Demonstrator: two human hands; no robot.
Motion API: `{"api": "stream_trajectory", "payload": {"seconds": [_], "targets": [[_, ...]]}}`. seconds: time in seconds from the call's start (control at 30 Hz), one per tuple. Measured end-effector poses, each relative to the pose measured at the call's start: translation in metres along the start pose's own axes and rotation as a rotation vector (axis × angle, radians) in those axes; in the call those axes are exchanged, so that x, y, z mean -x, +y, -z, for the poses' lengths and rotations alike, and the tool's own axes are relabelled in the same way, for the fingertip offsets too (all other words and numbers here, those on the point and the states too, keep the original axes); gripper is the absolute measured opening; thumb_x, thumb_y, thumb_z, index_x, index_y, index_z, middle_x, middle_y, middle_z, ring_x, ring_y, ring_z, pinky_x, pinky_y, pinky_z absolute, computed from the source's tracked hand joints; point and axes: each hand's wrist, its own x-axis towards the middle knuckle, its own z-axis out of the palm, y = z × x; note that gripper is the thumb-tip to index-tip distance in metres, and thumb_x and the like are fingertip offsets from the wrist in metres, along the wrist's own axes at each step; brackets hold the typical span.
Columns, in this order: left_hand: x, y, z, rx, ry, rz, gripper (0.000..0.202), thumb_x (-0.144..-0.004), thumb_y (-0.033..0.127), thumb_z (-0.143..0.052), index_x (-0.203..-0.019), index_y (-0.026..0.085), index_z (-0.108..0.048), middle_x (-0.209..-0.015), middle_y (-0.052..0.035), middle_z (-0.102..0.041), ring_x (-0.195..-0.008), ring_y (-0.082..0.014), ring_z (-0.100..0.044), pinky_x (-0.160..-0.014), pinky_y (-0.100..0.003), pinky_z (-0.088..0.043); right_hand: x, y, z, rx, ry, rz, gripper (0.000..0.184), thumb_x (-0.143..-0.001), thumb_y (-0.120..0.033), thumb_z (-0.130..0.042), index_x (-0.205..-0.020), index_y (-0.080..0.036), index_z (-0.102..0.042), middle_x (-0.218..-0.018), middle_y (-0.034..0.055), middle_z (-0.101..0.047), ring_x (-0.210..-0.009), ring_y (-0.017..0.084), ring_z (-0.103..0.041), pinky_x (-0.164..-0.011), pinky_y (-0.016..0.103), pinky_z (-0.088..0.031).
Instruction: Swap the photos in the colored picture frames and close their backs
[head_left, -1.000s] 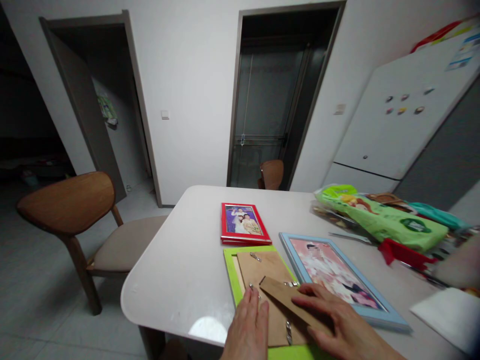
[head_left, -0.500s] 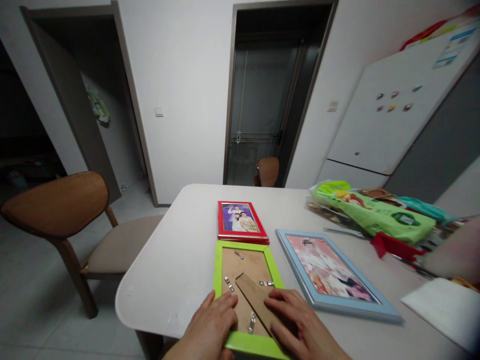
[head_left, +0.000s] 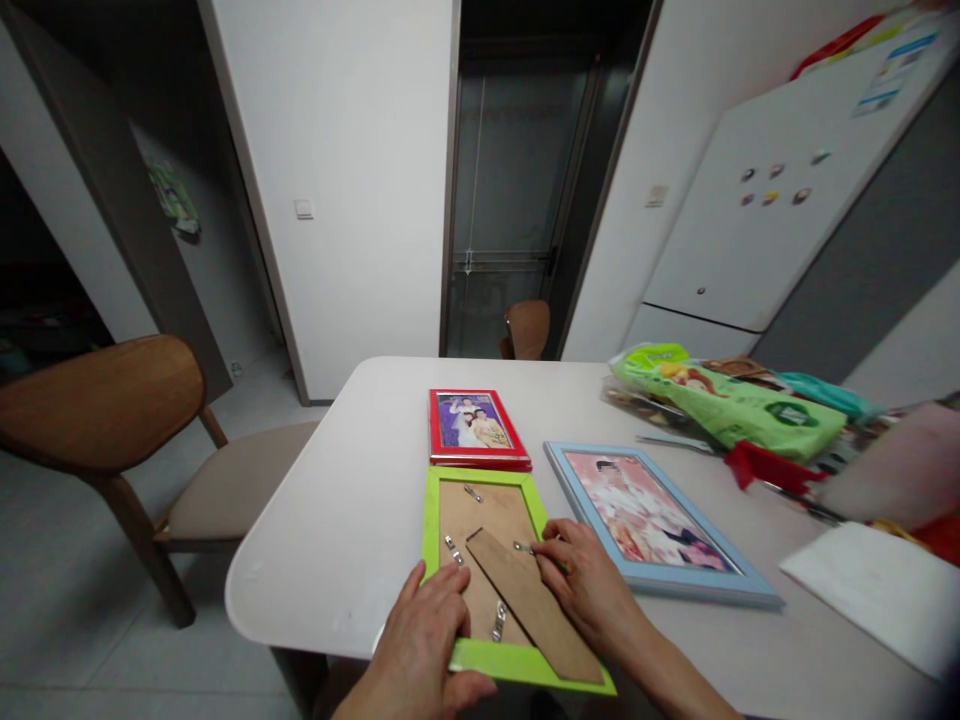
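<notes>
A lime-green picture frame (head_left: 431,520) lies face down at the table's near edge, its brown backboard (head_left: 487,505) upward. The hinged stand (head_left: 517,595) slants across the backboard toward the lower right corner. Small metal clips sit around the board, one at the top (head_left: 472,493) and one near the bottom (head_left: 499,621). My left hand (head_left: 431,630) grips the lower left of the frame, fingers over the left side and thumb by the bottom edge. With bent fingertips, my right hand (head_left: 581,575) pinches the metal clip (head_left: 523,547) on the right side.
Beyond the green frame lies a red picture frame (head_left: 480,462); a larger light-blue picture frame (head_left: 637,575) is to its right. Farther right are a green packet (head_left: 780,405), a red object (head_left: 772,470) and white paper (head_left: 877,590). A wooden chair (head_left: 112,430) stands left.
My right hand has left the stand and moved up to the clip on the right side. The stand is now uncovered. My left hand stays on the frame, and the view has shifted slightly.
</notes>
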Motion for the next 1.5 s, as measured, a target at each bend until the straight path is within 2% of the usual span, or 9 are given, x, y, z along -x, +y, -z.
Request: {"api": "stream_trajectory", "payload": {"seconds": [0.17,0.27,0.47,0.7,0.83,1.03,1.2,1.4,1.5], "targets": [[0.001,-0.002,-0.004,0.009,0.022,-0.004,0.037,-0.052,0.034,-0.072,-0.08,0.021,-0.053,-0.124,-0.0058,-0.044,-0.117,-0.0204,-0.034,-0.1,-0.043,-0.015,0.005,-0.003,0.002,0.006,0.011,-0.01,0.028,-0.078,-0.021,-0.038,-0.082,-0.016,-0.065,-0.086,0.0094,-0.054,-0.084,0.02,-0.047,-0.077,0.032,-0.039],[0.001,-0.004,-0.007,0.013,0.035,-0.009,0.037,-0.052,0.033,-0.072,-0.081,0.02,-0.053,-0.124,-0.0072,-0.044,-0.116,-0.0211,-0.035,-0.1,-0.044,-0.015,0.015,-0.021,0.006,-0.003,0.045,0.096,0.026,-0.077,-0.022,-0.041,-0.091,-0.018,-0.062,-0.096,0.0102,-0.053,-0.092,0.021,-0.046,-0.081,0.036,-0.037],[0.002,-0.004,-0.008,0.028,0.041,-0.002,0.035,-0.054,0.033,-0.071,-0.082,0.02,-0.053,-0.124,-0.0068,-0.044,-0.117,-0.02,-0.034,-0.101,-0.042,-0.014,0.033,-0.058,0.011,-0.079,-0.151,0.334,0.023,-0.077,-0.018,-0.041,-0.081,-0.025,-0.063,-0.094,0.0051,-0.054,-0.09,0.018,-0.046,-0.078,0.035,-0.038],[0.003,-0.006,-0.009,0.059,0.059,-0.009,0.034,-0.055,0.035,-0.07,-0.081,0.02,-0.053,-0.123,-0.0068,-0.045,-0.116,-0.0206,-0.035,-0.101,-0.043,-0.014,0.042,-0.042,0.011,-0.04,-0.168,0.453,0.026,-0.078,-0.026,-0.043,-0.1,-0.027,-0.055,-0.111,0.0064,-0.049,-0.102,0.022,-0.04,-0.083,0.038,-0.036],[0.002,-0.006,-0.009,0.078,0.067,-0.017,0.036,-0.053,0.034,-0.072,-0.081,0.02,-0.053,-0.121,-0.0077,-0.047,-0.115,-0.0207,-0.037,-0.1,-0.043,-0.014,0.033,-0.047,0.008,-0.097,-0.156,0.393,0.024,-0.077,-0.025,-0.043,-0.096,-0.025,-0.057,-0.102,0.0056,-0.053,-0.094,0.019,-0.045,-0.08,0.034,-0.037],[0.002,-0.004,-0.01,0.101,0.124,-0.023,0.038,-0.047,0.029,-0.076,-0.075,0.018,-0.052,-0.114,-0.0086,-0.052,-0.107,-0.0221,-0.044,-0.099,-0.044,-0.017,-0.011,-0.064,-0.012,-0.083,-0.117,0.221,0.026,-0.079,-0.02,-0.039,-0.096,-0.021,-0.058,-0.092,0.0066,-0.056,-0.087,0.018,-0.046,-0.074,0.031,-0.034],[0.001,-0.007,-0.012,0.122,0.158,-0.045,0.041,-0.046,0.031,-0.077,-0.076,0.017,-0.052,-0.105,-0.0074,-0.056,-0.102,-0.0198,-0.047,-0.099,-0.04,-0.019,-0.023,-0.07,-0.021,-0.034,-0.182,0.257,0.022,-0.079,-0.019,-0.04,-0.083,-0.023,-0.062,-0.086,0.0035,-0.056,-0.085,0.017,-0.043,-0.071,0.029,-0.03],[0.001,-0.008,-0.014,0.117,0.152,-0.036,0.042,-0.045,0.029,-0.077,-0.076,0.017,-0.052,-0.107,-0.0077,-0.056,-0.104,-0.0204,-0.046,-0.099,-0.041,-0.018,-0.022,-0.066,-0.019,-0.073,-0.169,0.27,0.022,-0.079,-0.022,-0.041,-0.088,-0.025,-0.061,-0.089,0.0029,-0.058,-0.086,0.017,-0.045,-0.073,0.028,-0.03],[0.001,-0.008,-0.014,0.115,0.138,-0.024,0.042,-0.044,0.026,-0.078,-0.075,0.017,-0.051,-0.112,-0.0086,-0.053,-0.107,-0.0219,-0.044,-0.099,-0.044,-0.018,-0.04,-0.055,-0.023,-0.073,-0.085,0.125,0.024,-0.077,-0.023,-0.043,-0.095,-0.02,-0.059,-0.093,0.0046,-0.06,-0.087,0.015,-0.049,-0.075,0.025,-0.032]]}}
